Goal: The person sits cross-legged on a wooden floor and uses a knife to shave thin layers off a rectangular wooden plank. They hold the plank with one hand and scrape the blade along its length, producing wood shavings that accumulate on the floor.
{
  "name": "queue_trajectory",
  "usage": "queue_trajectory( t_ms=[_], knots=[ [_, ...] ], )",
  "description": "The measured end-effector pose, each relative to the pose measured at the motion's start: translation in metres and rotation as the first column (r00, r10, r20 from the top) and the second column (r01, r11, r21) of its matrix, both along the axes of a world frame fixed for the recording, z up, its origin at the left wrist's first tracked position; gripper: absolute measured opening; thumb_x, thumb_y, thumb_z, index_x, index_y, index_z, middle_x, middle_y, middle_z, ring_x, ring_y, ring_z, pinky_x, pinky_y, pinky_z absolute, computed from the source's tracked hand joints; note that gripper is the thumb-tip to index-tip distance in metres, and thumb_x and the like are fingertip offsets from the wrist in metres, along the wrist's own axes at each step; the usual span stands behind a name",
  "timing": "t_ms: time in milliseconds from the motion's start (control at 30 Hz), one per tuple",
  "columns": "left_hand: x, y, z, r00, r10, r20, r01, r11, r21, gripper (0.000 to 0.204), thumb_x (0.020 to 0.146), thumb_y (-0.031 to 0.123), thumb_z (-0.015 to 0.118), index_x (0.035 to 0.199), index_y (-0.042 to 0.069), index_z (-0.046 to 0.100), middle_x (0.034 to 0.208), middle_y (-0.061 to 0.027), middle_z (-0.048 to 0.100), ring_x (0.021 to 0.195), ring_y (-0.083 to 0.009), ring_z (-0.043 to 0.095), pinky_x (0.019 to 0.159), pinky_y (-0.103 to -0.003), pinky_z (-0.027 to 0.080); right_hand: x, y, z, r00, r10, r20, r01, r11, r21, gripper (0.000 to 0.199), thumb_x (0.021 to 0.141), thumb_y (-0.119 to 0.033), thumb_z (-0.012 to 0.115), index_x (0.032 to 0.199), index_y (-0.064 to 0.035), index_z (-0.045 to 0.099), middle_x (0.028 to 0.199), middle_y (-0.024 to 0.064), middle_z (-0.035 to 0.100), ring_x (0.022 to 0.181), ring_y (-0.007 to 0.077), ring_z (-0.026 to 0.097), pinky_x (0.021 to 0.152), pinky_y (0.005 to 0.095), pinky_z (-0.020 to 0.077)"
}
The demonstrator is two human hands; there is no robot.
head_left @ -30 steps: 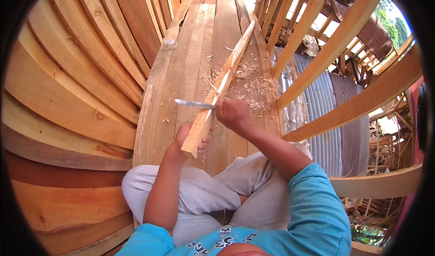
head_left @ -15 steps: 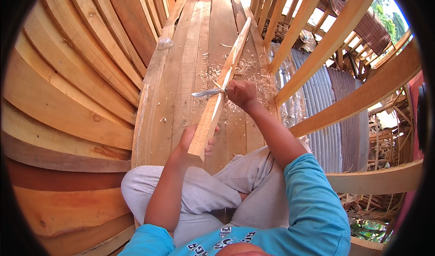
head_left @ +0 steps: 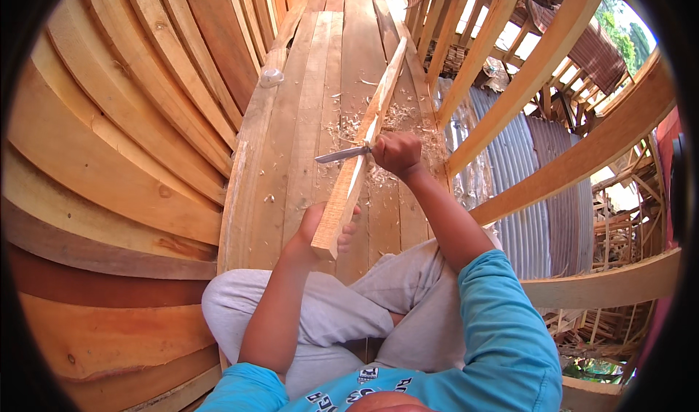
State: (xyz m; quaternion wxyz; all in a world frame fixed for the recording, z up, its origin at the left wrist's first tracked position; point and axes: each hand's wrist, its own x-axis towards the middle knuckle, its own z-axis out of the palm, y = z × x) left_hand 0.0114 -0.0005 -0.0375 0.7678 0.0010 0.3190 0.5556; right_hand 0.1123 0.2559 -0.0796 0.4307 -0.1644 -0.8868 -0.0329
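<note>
Mid-frame, the right hand [head_left: 398, 153], fist wrapped around a knife [head_left: 342, 154], has moved farther up a wooden stick [head_left: 351, 175], apparently extending the cut; the left hand's [head_left: 314, 221] curled fingers clasp its lower end.

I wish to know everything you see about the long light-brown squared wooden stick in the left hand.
The long light-brown squared wooden stick has a flat near end and narrows toward its far tip. Pale, freshly cut-looking facets mark its middle and far part. It slants away rightward over the brown wooden plank floor; tip contact is unclear. The left hand grips it near the close end; a grey metal-bladed knife in the right hand crosses its middle.
</note>
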Motion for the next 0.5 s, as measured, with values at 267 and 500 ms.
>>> queue_trajectory(
  t_ms=[267,500],
  knots=[
    [0.007,-0.007,0.001,0.966,-0.015,-0.257,0.001,0.999,-0.054,0.043,0.102,0.036,0.035,0.117,0.001,0.054,0.07,-0.0088,0.054,0.048,-0.0156,0.051,0.044,-0.031,0.044,0.009,-0.028,0.011,0.974,-0.051,0.221,0.134,0.915,-0.379,0.054,0.098,-0.028,0.044,0.051,-0.0037,0.056,0.051,0.0207,0.055,0.047,0.0415,0.057,0.052,0.0519,0.0479],
    [-0.012,-0.009,-0.004,0.979,0.005,-0.203,-0.012,0.999,-0.037,0.044,0.101,0.037,0.036,0.119,0.001,0.054,0.07,-0.0066,0.052,0.049,-0.0156,0.05,0.045,-0.031,0.044,0.006,-0.051,0.019,0.986,-0.002,0.166,0.042,0.97,-0.238,0.052,0.096,-0.026,0.047,0.048,-0.0081,0.056,0.046,0.0163,0.054,0.041,0.0349,0.057,0.044,0.0475,0.0473]
  ],
)
